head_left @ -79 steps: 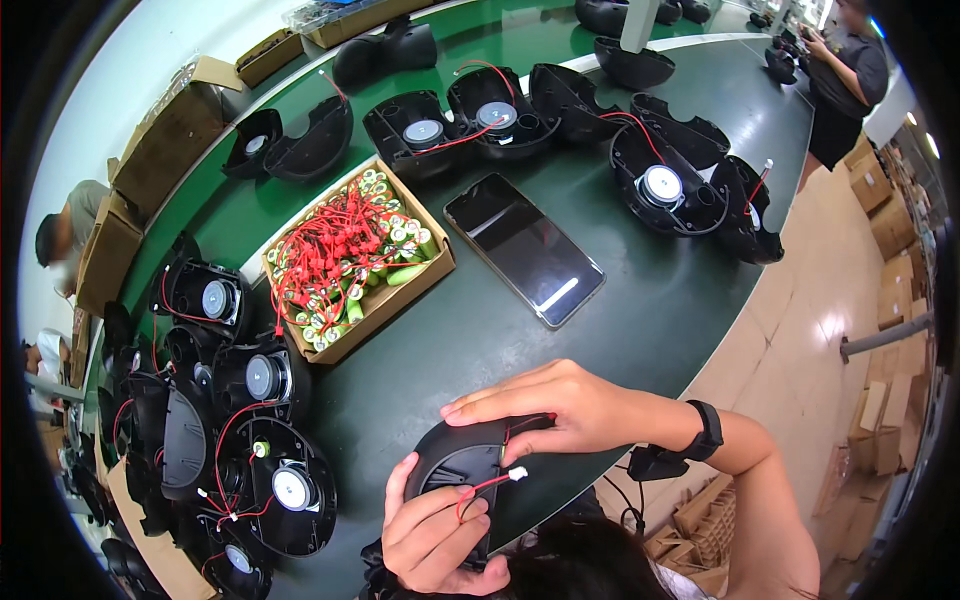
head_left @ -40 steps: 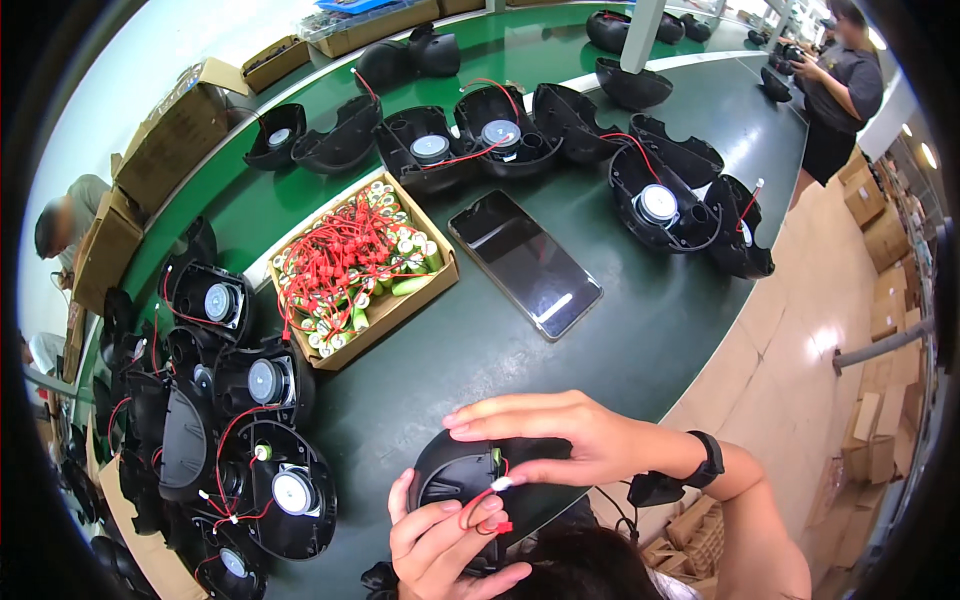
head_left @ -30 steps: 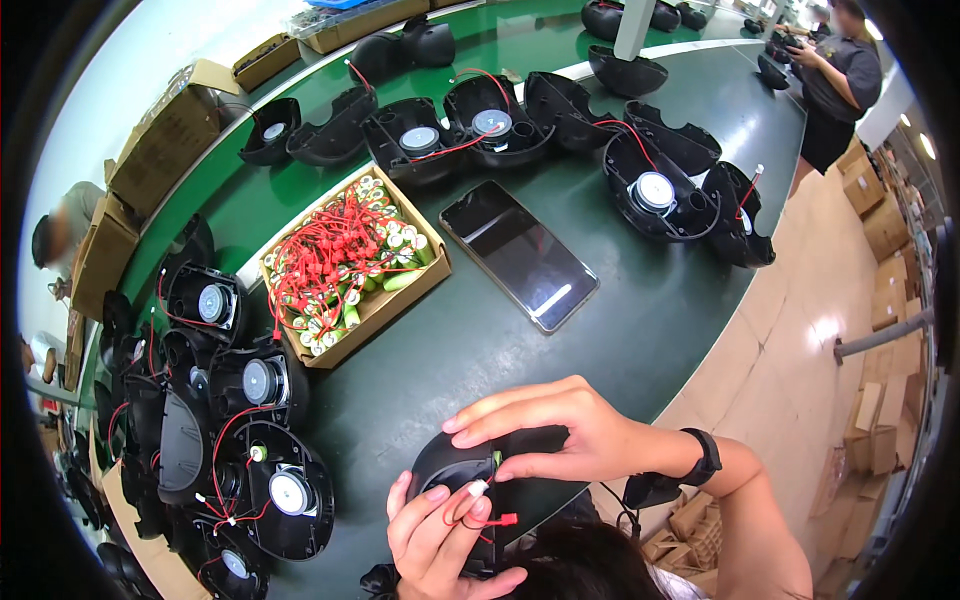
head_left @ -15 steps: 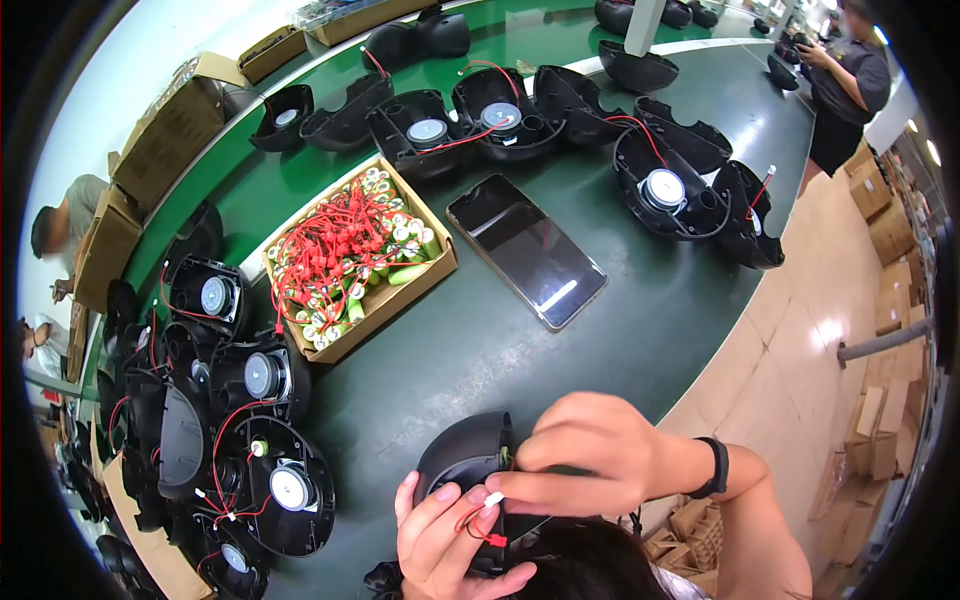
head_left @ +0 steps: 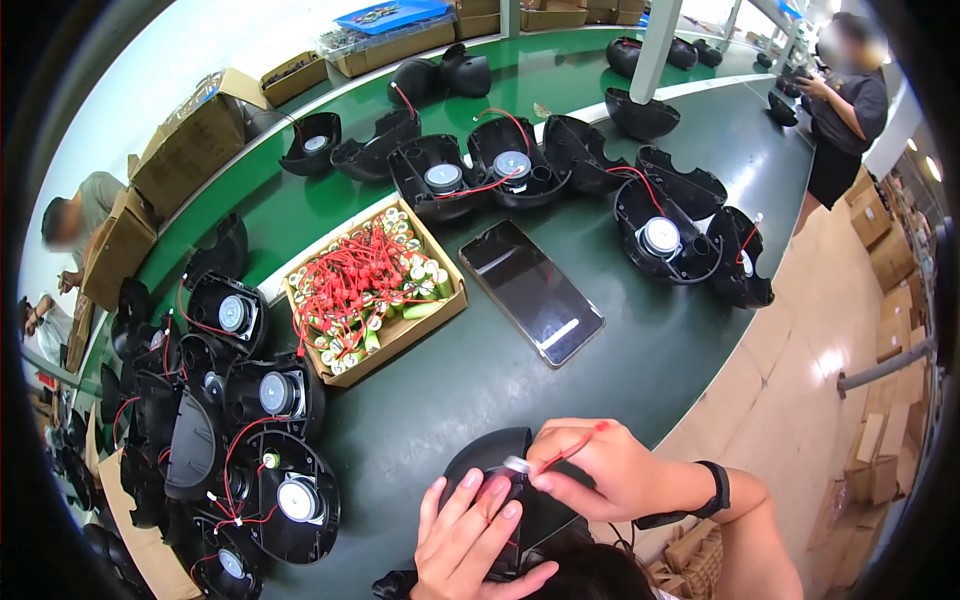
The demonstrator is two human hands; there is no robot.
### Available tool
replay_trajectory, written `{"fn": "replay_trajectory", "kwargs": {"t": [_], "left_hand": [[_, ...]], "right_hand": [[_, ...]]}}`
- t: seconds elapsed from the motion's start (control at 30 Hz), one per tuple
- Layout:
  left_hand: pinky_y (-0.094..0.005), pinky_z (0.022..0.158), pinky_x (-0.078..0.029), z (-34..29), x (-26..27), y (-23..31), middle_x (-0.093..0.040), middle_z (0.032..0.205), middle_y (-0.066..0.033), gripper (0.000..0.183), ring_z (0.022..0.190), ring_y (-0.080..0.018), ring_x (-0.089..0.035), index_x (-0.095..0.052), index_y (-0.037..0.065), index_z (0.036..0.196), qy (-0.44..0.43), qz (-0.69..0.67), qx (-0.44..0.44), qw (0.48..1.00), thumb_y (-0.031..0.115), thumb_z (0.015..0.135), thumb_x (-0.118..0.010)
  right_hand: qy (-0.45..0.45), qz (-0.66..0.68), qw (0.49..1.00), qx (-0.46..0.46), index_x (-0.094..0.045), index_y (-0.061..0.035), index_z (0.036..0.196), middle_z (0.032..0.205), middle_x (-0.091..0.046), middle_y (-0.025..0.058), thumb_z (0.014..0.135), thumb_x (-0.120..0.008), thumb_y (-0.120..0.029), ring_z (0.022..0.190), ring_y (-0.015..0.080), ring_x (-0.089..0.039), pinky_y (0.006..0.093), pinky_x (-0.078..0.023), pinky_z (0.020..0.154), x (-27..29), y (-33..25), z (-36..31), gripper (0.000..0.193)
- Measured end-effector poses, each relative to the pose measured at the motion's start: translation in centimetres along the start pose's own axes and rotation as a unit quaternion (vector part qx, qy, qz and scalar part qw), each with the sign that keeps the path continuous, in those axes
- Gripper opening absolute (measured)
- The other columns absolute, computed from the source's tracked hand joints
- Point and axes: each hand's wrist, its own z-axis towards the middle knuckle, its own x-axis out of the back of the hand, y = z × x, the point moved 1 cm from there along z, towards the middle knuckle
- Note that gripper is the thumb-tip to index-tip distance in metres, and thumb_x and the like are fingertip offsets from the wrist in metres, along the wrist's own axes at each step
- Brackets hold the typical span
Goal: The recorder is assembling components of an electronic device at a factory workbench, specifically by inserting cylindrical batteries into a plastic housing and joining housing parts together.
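Close to me at the lower middle is a curved black plastic speaker shell [head_left: 487, 449], partly hidden by my hands. My left hand [head_left: 462, 535] is wrapped over it, fingers laid across its near side and thumb low down. Above the shell's right side, my right hand [head_left: 592, 472] is closed in a pinch on a red wire [head_left: 566, 455]. A short whitish piece [head_left: 517, 464] sticks out from its fingertips toward the shell; its exact kind I cannot make out. The shell's inside is mostly hidden.
A cardboard box [head_left: 400, 348] of green battery cells with red leads stands ahead. Right of it lies a smartphone [head_left: 535, 292]. Open black shells with speakers [head_left: 298, 498] crowd the left; more shells [head_left: 660, 236] line the far side. A person [head_left: 850, 95] stands far right.
My right hand has turned and now holds the red wire up with the whitish piece at its fingertips. The left hand's fingers lie flatter over the shell. The whole view has shifted slightly.
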Motion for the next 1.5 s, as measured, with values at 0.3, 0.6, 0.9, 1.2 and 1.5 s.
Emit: {"fn": "replay_trajectory", "kwargs": {"t": [0.3,0.6,0.9,1.2,1.5], "left_hand": [[-0.0523,0.098,-0.038,1.6,0.2,0.9,-0.064,0.114,-0.0192,0.053,0.117,-0.0419,-0.054,-0.064,-0.004,0.11,-0.025,0.009,0.006,1.0,0.022,0.066,-0.077],[-0.0562,0.096,-0.036,1.8,-1.0,0.7,-0.064,0.109,-0.0186,0.049,0.116,-0.0432,-0.055,-0.066,-0.005,0.101,-0.024,-0.014,-0.011,1.0,0.023,0.065,-0.081],[-0.0532,0.102,-0.033,1.4,-1.0,0.2,-0.065,0.113,-0.0158,0.06,0.114,-0.0377,-0.056,-0.064,-0.002,0.109,-0.019,-0.024,-0.005,1.0,0.037,0.067,-0.081],[-0.0542,0.108,-0.025,-0.2,-0.8,0.0,-0.065,0.115,-0.0143,0.09,0.12,-0.0378,-0.049,-0.065,-0.002,0.113,0.0,0.033,0.025,0.999,0.078,0.075,-0.047],[-0.0544,0.107,-0.027,-0.5,-0.8,0.2,-0.064,0.115,-0.0136,0.091,0.119,-0.0389,-0.05,-0.065,-0.002,0.112,0.007,0.021,0.057,0.998,0.078,0.075,-0.046]], "right_hand": [[-0.024,-0.104,0.985,0.138,-0.062,-0.003,0.087,0.08,-0.06,0.0074,0.074,-0.072,-0.001,0.069,0.0243,-0.059,0.032,-0.05,0.06,1.4,-0.8,0.2,0.016],[-0.037,-0.036,0.99,0.133,-0.062,-0.0021,0.087,0.08,-0.06,0.008,0.075,-0.07,0.001,0.069,0.0262,-0.057,0.0321,-0.048,0.06,1.7,-1.8,0.4,0.015],[0.064,0.062,0.995,0.032,-0.057,0.0027,0.117,0.119,-0.058,0.0157,0.084,-0.059,-0.015,0.116,0.0294,-0.051,0.0414,-0.037,0.1,2.5,1.9,0.2,0.037],[0.005,0.305,0.952,-0.03,-0.053,0.0013,0.124,0.125,-0.053,0.0138,0.088,-0.059,-0.019,0.124,0.0259,-0.045,0.0403,-0.032,0.106,-2.5,5.1,-0.9,0.042],[-0.026,0.296,0.954,-0.027,-0.05,-0.002,0.13,0.13,-0.048,0.0113,0.086,-0.062,-0.011,0.127,0.0246,-0.04,0.0387,-0.029,0.108,-2.1,5.2,-1.2,0.046]]}}
